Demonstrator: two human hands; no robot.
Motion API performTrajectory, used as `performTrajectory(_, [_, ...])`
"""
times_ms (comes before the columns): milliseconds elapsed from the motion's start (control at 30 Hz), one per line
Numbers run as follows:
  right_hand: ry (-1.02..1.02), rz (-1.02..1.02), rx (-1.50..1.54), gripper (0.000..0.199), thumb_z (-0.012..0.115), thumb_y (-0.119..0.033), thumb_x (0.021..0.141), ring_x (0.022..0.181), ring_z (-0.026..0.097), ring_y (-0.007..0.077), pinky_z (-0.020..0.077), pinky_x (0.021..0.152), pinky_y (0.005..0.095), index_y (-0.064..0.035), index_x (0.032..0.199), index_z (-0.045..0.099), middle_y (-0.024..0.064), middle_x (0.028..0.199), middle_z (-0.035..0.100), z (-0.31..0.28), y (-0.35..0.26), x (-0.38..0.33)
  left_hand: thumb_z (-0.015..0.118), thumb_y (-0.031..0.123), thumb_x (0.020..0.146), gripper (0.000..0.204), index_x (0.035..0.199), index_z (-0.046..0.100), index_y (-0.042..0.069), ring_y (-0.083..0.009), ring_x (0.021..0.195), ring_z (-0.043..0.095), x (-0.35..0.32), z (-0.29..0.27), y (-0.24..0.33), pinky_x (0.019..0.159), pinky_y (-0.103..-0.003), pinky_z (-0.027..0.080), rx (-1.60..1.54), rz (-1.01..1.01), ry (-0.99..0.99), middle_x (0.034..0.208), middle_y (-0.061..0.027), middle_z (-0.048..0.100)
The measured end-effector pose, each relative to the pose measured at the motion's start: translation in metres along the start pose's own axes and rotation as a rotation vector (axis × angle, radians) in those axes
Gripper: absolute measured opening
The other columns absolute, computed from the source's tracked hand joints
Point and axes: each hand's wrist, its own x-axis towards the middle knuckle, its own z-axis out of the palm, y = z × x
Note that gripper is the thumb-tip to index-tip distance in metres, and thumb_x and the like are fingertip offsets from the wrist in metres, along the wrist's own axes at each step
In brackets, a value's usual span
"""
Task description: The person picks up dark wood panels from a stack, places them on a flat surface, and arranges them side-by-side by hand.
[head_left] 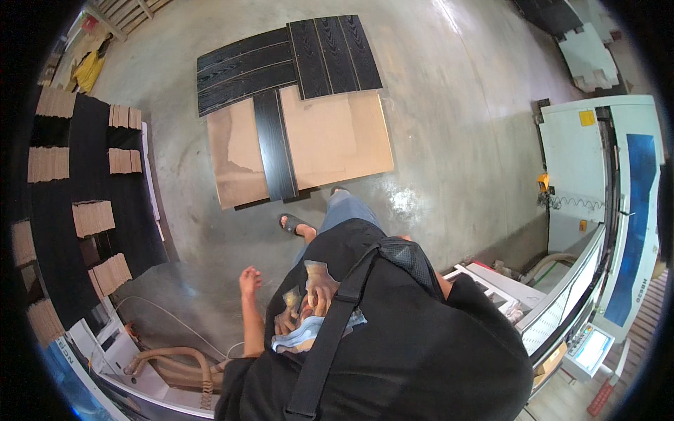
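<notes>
1. I take the black plank (274, 144) as the item nearest the work: it lies flat on the brown boards (330, 137), which rest on the concrete floor (449, 126) straight ahead of the body
2. The plank's long axis runs away from me, from the near edge of the boards by the sandalled foot (295, 224) up to the far stack of black panels (288, 59); those panels lie crosswise over the far edge of the boards
3. From the left hand (249, 279) the plank lies forward and slightly to the right, well apart, with bare floor and the foot between
4. The left hand hangs at the side, fingers loosely curled and holding nothing; it touches no object
5. The right hand is not in view: the black shirt and shoulder strap (337, 330) cover that side, so I cannot report its fingers
6. The left hand is therefore the only hand I can place relative to the plank, and I judge it the nearer reference for any reach toward the plank's near end
7. Surroundings: a dark rack with bundles of brown strips (91, 217) stands to the left, a white and blue machine (604, 210) to the right, and hoses (175, 361) lie by the left forearm
</notes>
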Motion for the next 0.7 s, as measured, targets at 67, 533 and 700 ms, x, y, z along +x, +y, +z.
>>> performTrajectory(67, [-0.052,0.060,-0.011,0.031,0.061,-0.019,0.091,0.075,0.069,0.0209,0.0536,0.064,0.0318,0.0027,0.112,0.067,0.0154,0.089,0.072,0.022,-0.002,-0.013,0.060,0.028,0.097,0.028,0.119,0.057,0.013,-0.0117,0.062,0.058,0.006,-0.019,0.025,0.048,-0.024,0.043,-0.018,0.005,0.061,0.086,-0.0014,0.066])
performTrajectory(533, [0.088,0.168,0.414,0.035,0.057,-0.031,0.096,0.078,0.067,0.0156,0.0516,0.064,0.0286,-0.0028,0.116,0.064,0.0116,0.094,0.071,-0.072,-0.045,-0.017,0.064,0.029,0.094,0.030,0.119,0.060,0.013,-0.0088,0.067,0.057,0.047,0.076,0.029,0.053,-0.024,0.045,0.124,-0.118,-0.110,0.091,-0.0026,0.067])
performTrajectory(700, [0.181,0.294,0.336,0.035,0.053,-0.032,0.098,0.079,0.066,0.0153,0.0502,0.061,0.0279,-0.0034,0.113,0.066,0.0075,0.091,0.070,-0.095,-0.074,-0.060,0.061,0.022,0.092,0.025,0.117,0.060,0.015,-0.0105,0.064,0.057,0.165,0.097,-0.035,0.050,-0.025,0.045,0.203,-0.286,-0.102,0.086,-0.0022,0.066])
